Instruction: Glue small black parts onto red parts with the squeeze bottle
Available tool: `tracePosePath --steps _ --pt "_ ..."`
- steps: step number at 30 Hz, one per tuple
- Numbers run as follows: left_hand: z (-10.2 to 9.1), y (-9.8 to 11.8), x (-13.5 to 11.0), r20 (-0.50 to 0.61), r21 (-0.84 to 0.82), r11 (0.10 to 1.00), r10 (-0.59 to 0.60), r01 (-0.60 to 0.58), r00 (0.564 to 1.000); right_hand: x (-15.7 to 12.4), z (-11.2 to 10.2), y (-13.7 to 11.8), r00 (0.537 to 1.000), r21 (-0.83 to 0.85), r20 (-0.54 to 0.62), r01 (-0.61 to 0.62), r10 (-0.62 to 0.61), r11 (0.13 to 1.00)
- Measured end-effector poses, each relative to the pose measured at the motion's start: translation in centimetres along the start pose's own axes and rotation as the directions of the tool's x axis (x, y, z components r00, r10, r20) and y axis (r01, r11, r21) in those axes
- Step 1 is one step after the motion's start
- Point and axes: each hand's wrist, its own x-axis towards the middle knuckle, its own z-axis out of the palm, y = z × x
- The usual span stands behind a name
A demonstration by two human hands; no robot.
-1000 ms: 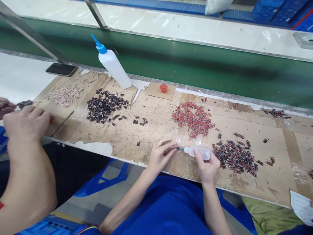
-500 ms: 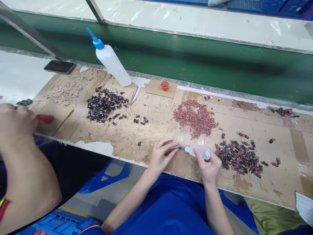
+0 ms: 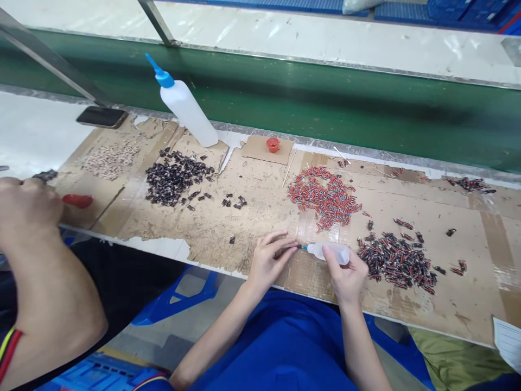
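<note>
My left hand pinches a small black part between thumb and fingertips, just above the cardboard. Closed around a small translucent squeeze bottle is my right hand. The bottle lies nearly level, and its thin blue tip meets the black part. Beyond my hands spreads a pile of red-and-black small parts. To the right of my right hand is a heap of black parts with red pieces. A heap of plain black parts lies to the left.
Cardboard covers the bench. A large white bottle with blue nozzle stands at the back, near a red cup and a phone. At left are a co-worker's arm and a red object. A green belt runs behind.
My hands keep the same hold, with the bottle tip still at the part. The view has shifted slightly, and the co-worker's arm at left has moved a little.
</note>
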Motion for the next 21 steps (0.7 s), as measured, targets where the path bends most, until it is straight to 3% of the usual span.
tracePosePath --steps 7,11,13,17,21 --pt "0.0 0.1 0.0 0.015 -0.039 0.998 -0.046 0.047 0.999 0.0 0.0 0.5 0.997 0.046 -0.066 -0.045 0.048 0.998" --pt "0.2 -0.1 0.2 0.033 -0.099 0.990 -0.097 0.099 0.995 0.2 -0.2 0.7 0.969 0.241 -0.233 -0.021 0.079 0.970" --pt "0.1 -0.2 0.3 0.032 -0.151 0.982 -0.113 0.117 0.993 0.3 -0.1 0.4 0.965 0.296 -0.258 0.025 0.054 0.955" --pt "-1.4 -0.1 0.1 0.009 -0.262 0.960 -0.094 0.093 0.996 0.6 1.8 -1.4 0.992 0.212 -0.078 0.111 -0.097 0.971" --pt "-3.6 -0.2 -0.8 -0.011 -0.245 0.963 -0.117 0.110 0.993 0.9 4.9 -2.9 0.957 0.102 0.192 0.199 -0.216 0.975"
